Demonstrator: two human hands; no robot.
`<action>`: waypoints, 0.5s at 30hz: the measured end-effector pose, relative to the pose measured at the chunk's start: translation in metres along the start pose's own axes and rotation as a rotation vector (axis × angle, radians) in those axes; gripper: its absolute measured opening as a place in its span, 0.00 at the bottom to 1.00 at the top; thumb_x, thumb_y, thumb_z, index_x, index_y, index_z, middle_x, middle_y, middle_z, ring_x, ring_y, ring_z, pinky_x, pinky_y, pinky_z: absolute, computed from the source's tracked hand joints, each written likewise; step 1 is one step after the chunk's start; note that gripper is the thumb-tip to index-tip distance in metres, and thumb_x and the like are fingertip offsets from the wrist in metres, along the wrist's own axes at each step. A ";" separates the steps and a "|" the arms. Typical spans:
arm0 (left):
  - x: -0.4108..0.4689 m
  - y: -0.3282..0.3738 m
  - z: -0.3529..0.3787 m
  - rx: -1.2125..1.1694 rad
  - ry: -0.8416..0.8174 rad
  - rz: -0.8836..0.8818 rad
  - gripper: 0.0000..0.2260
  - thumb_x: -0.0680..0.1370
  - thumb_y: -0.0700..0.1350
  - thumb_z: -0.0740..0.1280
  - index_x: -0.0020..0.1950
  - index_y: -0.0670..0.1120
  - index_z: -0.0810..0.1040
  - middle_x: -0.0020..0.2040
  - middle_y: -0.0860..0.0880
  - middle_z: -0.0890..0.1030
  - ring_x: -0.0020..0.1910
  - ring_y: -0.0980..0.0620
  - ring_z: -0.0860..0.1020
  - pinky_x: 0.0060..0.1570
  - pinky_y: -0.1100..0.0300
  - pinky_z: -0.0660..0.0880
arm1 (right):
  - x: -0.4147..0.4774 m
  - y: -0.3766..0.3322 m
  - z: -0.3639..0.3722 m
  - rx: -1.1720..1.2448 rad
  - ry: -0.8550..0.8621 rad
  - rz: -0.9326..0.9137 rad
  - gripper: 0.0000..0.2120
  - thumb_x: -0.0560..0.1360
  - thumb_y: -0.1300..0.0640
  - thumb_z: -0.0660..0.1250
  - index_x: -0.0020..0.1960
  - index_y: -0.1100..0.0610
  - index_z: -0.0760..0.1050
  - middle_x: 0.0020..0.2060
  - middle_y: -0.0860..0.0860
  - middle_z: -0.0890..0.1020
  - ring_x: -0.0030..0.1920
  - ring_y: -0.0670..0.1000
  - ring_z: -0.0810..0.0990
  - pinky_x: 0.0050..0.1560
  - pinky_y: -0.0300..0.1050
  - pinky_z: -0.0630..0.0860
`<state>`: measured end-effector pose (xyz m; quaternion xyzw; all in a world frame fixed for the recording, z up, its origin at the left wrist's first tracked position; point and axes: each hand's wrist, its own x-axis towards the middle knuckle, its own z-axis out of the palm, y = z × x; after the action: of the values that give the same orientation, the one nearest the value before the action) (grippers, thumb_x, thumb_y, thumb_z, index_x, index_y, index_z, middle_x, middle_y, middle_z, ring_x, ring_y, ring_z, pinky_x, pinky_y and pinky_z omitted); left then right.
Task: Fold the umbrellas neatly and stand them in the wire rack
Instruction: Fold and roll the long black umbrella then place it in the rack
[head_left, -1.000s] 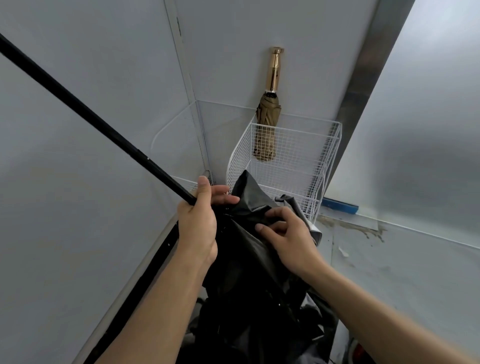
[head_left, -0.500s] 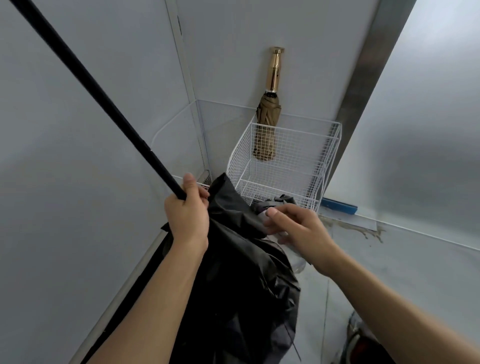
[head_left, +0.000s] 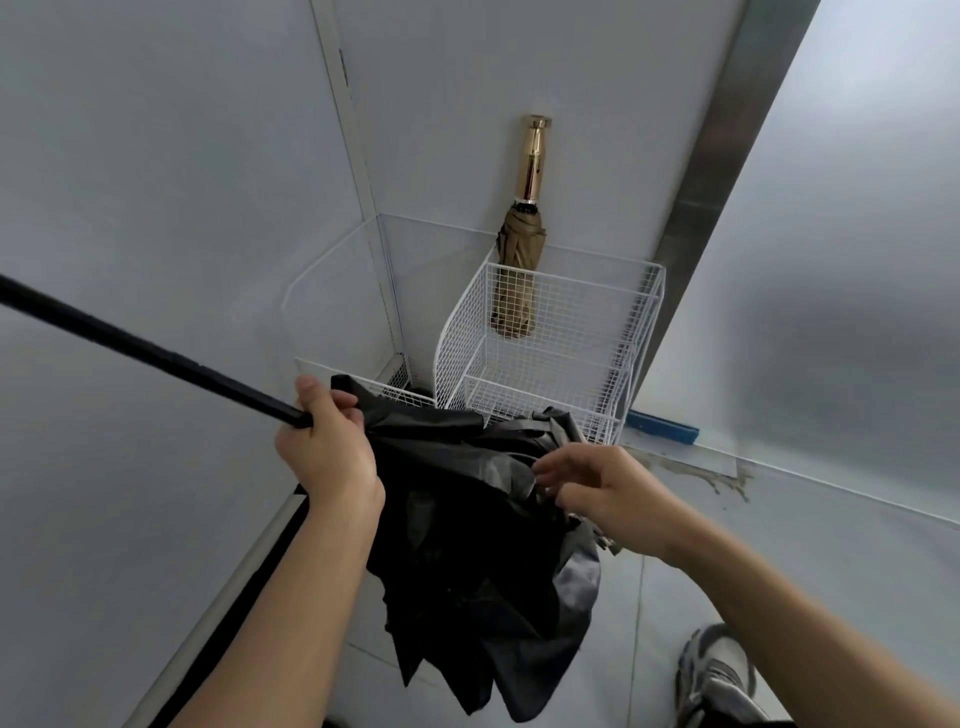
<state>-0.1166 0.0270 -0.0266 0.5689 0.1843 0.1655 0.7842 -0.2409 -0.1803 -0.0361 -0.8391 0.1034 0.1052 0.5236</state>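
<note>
Pale grey walls (head_left: 156, 156) meet in a corner, with a light floor (head_left: 810, 571) below and a metal strip (head_left: 727, 156) running up on the right

Head view: a white wire rack (head_left: 644, 332) stands in the corner against the back wall. A folded tan umbrella (head_left: 517, 280) stands upright in the rack's back part, gold handle (head_left: 535, 156) up, leaning on the wall. A lower white wire frame (head_left: 337, 361) sits just left of the rack.

The black umbrella (head_left: 467, 545) is outside the rack, held in front of it, nearer the camera. Its canopy is loose and crumpled, hanging down between the two forearms. Its black shaft (head_left: 156, 358) runs up-left out of frame.

The left grip (head_left: 327, 452) is clamped round the shaft right where the fabric starts, thumb on top. The right grip (head_left: 608, 493) is at the canopy's right side, fingers bent, tips at a fold; cannot tell whether it pinches the fabric or only touches it.

A blue strip (head_left: 662, 427) lies at the floor edge right of the rack, and a grey sneaker (head_left: 719, 675) shows bottom right
</note>
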 end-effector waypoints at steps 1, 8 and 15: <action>0.002 -0.001 0.000 -0.007 0.004 0.001 0.24 0.84 0.51 0.59 0.30 0.43 0.70 0.20 0.55 0.69 0.22 0.58 0.69 0.28 0.67 0.68 | 0.006 0.000 0.000 -0.027 -0.009 0.011 0.15 0.77 0.65 0.63 0.58 0.50 0.79 0.52 0.46 0.84 0.53 0.44 0.82 0.57 0.43 0.79; 0.023 0.000 -0.007 0.033 0.043 0.047 0.23 0.84 0.50 0.58 0.31 0.43 0.69 0.20 0.54 0.68 0.21 0.58 0.67 0.27 0.68 0.67 | 0.048 -0.007 0.008 -0.246 0.011 0.160 0.22 0.70 0.36 0.72 0.55 0.49 0.77 0.45 0.43 0.82 0.46 0.43 0.81 0.48 0.42 0.78; 0.047 0.011 -0.022 0.049 0.119 0.056 0.24 0.84 0.52 0.58 0.31 0.43 0.71 0.21 0.53 0.69 0.22 0.58 0.68 0.28 0.67 0.68 | 0.095 -0.028 0.044 -0.162 -0.153 0.152 0.12 0.72 0.62 0.74 0.54 0.60 0.81 0.36 0.55 0.81 0.31 0.50 0.79 0.30 0.41 0.74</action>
<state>-0.0866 0.0709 -0.0271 0.5822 0.2185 0.2164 0.7527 -0.1453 -0.1347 -0.0578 -0.8579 0.1175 0.2164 0.4509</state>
